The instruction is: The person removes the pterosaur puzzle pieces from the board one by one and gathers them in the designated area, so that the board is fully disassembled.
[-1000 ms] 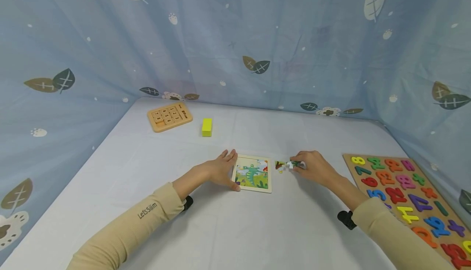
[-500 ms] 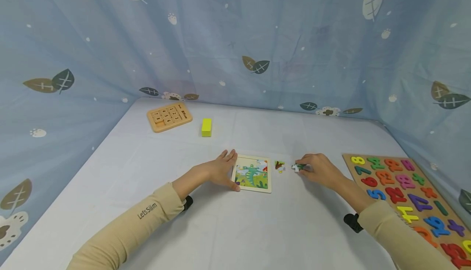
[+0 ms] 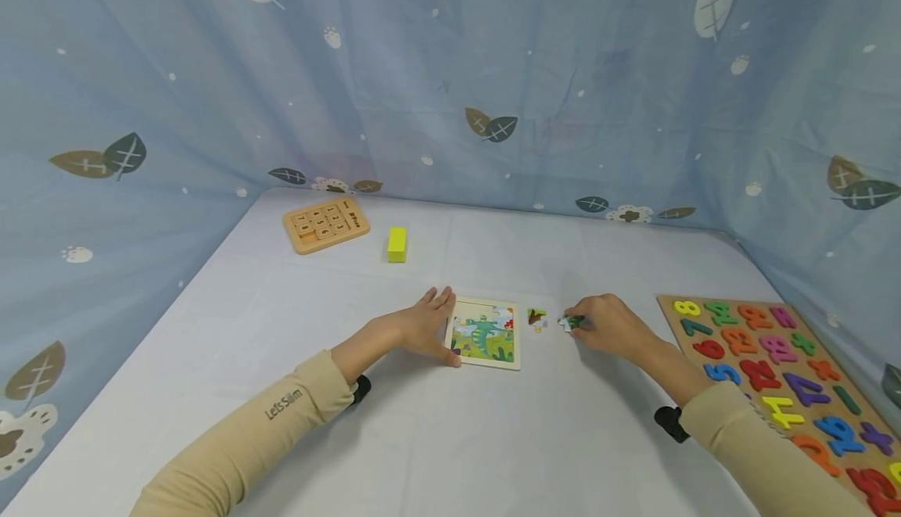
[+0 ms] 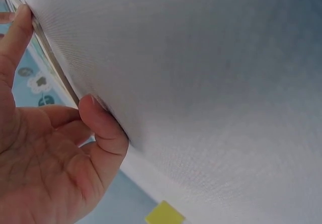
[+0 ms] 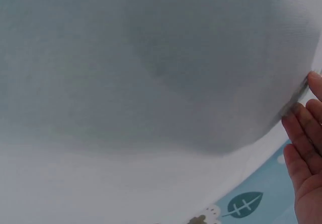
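Note:
A framed dinosaur jigsaw puzzle [image 3: 482, 332] lies flat on the table in the head view. My left hand [image 3: 425, 329] rests against its left side, fingers spread at the upper corner and thumb [image 4: 103, 121] at the lower one. My right hand [image 3: 605, 324] pinches a small green and white puzzle piece [image 3: 568, 322] low over the table, right of the puzzle; the fingers cover part of it. Between that piece and the frame lie loose brown and green puzzle pieces [image 3: 537, 318]. In the right wrist view, the fingers [image 5: 302, 133] and thumb meet at the piece's dark edge.
A wooden number slide puzzle [image 3: 326, 224] lies at the back left, with a yellow block [image 3: 397, 245] beside it. On the right is a wooden board [image 3: 672, 314] of colourful numbers and signs. A blue leaf-patterned curtain [image 3: 394, 71] stands behind the white table [image 3: 450, 439].
My right hand has moved slightly right, carrying its puzzle piece away from the loose pieces beside the frame. Over the last half second it has hardly moved. My left hand stays on the frame.

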Demonstrator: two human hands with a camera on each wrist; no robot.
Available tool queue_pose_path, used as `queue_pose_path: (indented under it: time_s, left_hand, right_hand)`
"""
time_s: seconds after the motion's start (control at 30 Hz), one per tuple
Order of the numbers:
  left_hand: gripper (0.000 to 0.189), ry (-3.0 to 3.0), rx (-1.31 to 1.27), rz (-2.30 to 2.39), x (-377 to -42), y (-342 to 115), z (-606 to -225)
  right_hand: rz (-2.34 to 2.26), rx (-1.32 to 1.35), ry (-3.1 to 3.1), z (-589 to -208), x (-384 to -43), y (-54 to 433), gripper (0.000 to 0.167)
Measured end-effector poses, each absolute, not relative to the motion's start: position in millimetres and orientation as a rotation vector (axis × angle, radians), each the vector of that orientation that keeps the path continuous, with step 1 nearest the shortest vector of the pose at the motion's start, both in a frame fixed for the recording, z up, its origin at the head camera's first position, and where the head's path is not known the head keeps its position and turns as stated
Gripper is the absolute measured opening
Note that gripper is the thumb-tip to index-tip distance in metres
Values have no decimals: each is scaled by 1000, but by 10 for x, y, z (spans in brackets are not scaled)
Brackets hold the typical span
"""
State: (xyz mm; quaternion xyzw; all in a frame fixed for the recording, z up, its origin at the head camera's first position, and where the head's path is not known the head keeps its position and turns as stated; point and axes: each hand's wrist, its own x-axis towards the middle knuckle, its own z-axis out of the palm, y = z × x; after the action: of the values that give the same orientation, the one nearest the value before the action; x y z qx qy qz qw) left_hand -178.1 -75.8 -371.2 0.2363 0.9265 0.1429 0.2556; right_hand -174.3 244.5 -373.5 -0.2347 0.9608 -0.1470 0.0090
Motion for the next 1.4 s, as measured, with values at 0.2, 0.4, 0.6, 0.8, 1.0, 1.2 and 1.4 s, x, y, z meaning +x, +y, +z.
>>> queue_pose_path:
  time_s: [0.2, 0.4, 0.6, 0.8, 1.0, 1.2, 1.4]
  left_hand:
    - [112, 2509, 644, 397, -1787, -755, -3709]
    - [112, 2507, 639, 385, -1785, -754, -3695]
    - [112, 2518, 641, 383, -1787, -750, -3715]
    - [112, 2520, 637, 382, -1789, -757, -3722]
    - [112, 2518, 634, 380, -1792, -762, -3723]
    - [112, 2519, 629, 377, -1782, -765, -3722]
    - [111, 2523, 621, 372, -1779, -754, -3720]
  right_hand:
    - [-419, -738, 2987, -3717, -1756, 2450, 29]
    - [-439, -678, 2988, -3697, -1761, 2405, 34]
    - [-542, -702, 2975, -3676, -1782, 2264, 43]
    - [-576, -803, 2958, -3693, -1812, 2102, 47]
    - [-581, -833, 2939, -3685, -1829, 1911, 51]
    - [-621, -871, 2905, -3699, -1850, 1739, 52]
    - [-605, -949, 2890, -3720, -1884, 1617, 46]
